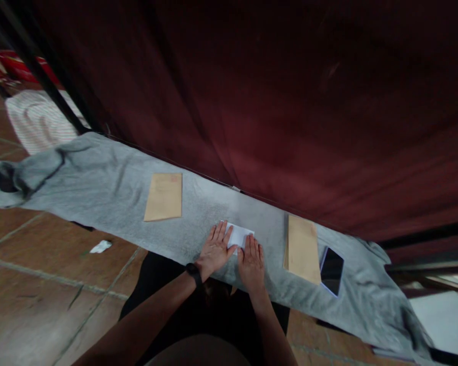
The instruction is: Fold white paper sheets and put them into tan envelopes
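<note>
A small white sheet of paper (238, 235) lies on the grey cloth in front of me, partly covered by both hands. My left hand (215, 247) rests flat on its left side, fingers stretched out, a dark band around the wrist. On the right side of the paper my right hand (251, 261) also lies flat, its fingers extended. Left of my hands is a single brown envelope (164, 197). To their right sits a small stack of brown envelopes (303, 249), with a phone (332, 271) beside it.
Grey cloth (110, 178) covers the narrow bench. A dark red curtain (259, 101) hangs along its far edge. Striped fabric (41, 119) lies at the far left, and a crumpled white scrap (101, 246) is on the tiled floor. A pale board (445, 323) stands at the right.
</note>
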